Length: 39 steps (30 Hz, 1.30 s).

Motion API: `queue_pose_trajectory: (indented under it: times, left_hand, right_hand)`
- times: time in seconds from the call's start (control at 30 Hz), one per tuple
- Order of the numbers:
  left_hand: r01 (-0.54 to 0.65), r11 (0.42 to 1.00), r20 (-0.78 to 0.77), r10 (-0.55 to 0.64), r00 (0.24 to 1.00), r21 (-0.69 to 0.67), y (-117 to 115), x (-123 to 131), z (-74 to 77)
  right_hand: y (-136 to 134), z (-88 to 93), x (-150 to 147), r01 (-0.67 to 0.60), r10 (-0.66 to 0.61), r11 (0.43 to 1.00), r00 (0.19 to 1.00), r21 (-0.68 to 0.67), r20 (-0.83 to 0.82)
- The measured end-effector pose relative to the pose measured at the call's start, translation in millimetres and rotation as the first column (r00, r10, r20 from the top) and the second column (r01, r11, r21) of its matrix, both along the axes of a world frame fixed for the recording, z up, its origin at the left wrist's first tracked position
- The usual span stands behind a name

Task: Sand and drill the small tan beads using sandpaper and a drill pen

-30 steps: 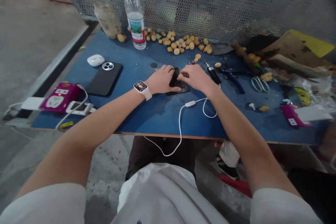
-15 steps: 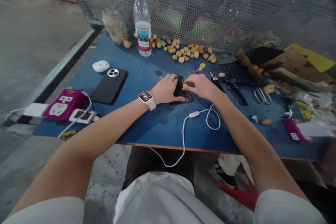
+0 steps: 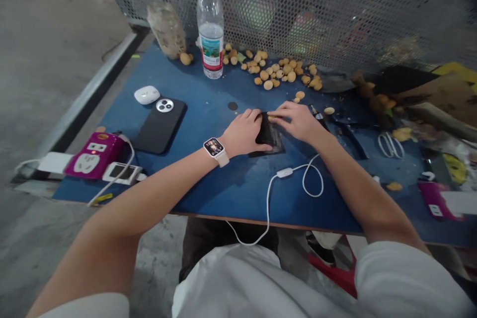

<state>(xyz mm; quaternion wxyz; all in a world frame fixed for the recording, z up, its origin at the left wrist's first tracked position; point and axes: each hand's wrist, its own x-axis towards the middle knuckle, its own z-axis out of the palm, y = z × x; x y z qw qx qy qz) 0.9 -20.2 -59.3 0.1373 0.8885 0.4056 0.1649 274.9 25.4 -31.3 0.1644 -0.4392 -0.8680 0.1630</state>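
The black device point(image 3: 269, 134) lies mid-worktop point(image 3: 231, 189). My left hand point(image 3: 244, 134) pins it, fingers closed over its left side. My right hand point(image 3: 298, 120) pinches a small yellow piece point(image 3: 273, 118) at its far edge. I judge this as edge work, and the next move needs a steady hold.

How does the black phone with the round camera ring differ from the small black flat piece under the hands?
The black phone with the round silver camera ring lies untouched; the small black flat piece is held by the left hand, with the right hand touching its far edge. The phone looks larger and shows fully; the piece is partly hidden. Both are black and lie flat on the blue table.
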Motion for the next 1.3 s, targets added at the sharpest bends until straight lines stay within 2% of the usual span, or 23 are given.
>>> queue_pose_trajectory:
  times: [0.17, 0.37, 0.6, 0.83, 0.97, 1.07, 1.3]
  left_hand:
    - [-0.007, 1.000, -0.010, 0.007, 1.000, -0.012, 2, 0, 0.3]
    - [-0.002, 1.000, -0.032, 0.002, 0.999, -0.003, 7, 0, 1.9]
    - [-0.010, 1.000, -0.025, 0.010, 1.000, -0.013, 11, -1, 0.7]
    - [-0.007, 1.000, -0.079, 0.008, 0.997, 0.008, 13, -2, 2.9]
    - [-0.030, 0.999, -0.085, 0.031, 0.996, 0.014, 16, -1, -0.3]
    - [-0.038, 0.999, -0.088, 0.039, 0.995, 0.008, 18, -2, -1.6]
    - [-0.011, 1.000, -0.065, 0.012, 0.998, 0.018, 18, -6, -2.0]
  right_hand:
    - [1, 0.8, -7, 0.046, -0.047, 0.999, 0.999, -0.030, -0.028]
    - [-15, 2.5, -8, 0.066, -0.069, 0.994, 0.997, -0.090, -0.022]
    - [4, -6.6, -28, 0.218, -0.218, 0.976, 0.975, 0.004, -0.047]
    - [-21, -15.2, -23, 0.170, -0.170, 0.985, 0.985, 0.042, -0.003]
    - [6, -22.0, -40, 0.259, -0.256, 0.963, 0.966, 0.069, -0.042]
    - [20, -20.4, -50, 0.315, -0.314, 0.947, 0.949, 0.058, -0.032]
    - [-17, -16.6, -34, 0.220, -0.218, 0.974, 0.975, 0.053, -0.031]
